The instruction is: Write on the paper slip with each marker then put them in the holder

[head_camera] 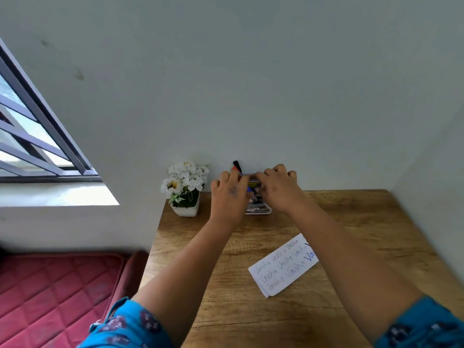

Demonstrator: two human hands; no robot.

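Note:
Both my hands reach to the far edge of the wooden table, over the holder, a printed cup mostly hidden behind them. My left hand and my right hand pinch a blue marker held level between their fingertips above the holder. A black marker and a red one stick up out of the holder behind my left hand. The white paper slip lies nearer to me, covered with handwritten words, partly under my right forearm.
A small white pot of white flowers stands left of the holder by the wall. The wall runs right behind the table. A red mattress lies left of the table below a barred window.

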